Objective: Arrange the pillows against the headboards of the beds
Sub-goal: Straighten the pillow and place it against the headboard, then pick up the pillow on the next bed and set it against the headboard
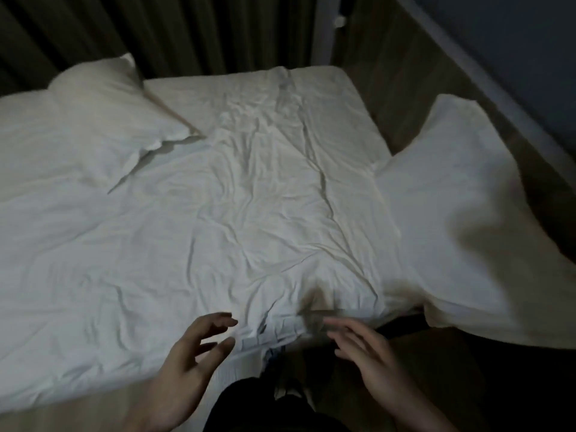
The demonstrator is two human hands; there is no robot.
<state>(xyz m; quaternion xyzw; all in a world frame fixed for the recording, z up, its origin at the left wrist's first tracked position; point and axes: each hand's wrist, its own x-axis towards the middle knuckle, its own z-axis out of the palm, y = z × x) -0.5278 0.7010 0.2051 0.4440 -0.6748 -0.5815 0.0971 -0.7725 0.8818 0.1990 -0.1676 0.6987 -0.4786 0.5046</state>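
Both the left hand and right hand are bare, no sleeves at the wrists. Dark black clothing covers the lower body.

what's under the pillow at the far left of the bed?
The pillow lies on the white duvet, its near corner overlapping the wrinkled cover. The sheet beside it shows at the far end. What lies beneath the pillow's middle is covered. Both hands are empty.

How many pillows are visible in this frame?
2. One pillow lies at the far left of the bed; a second pillow hangs off its right edge. Others may be out of view.
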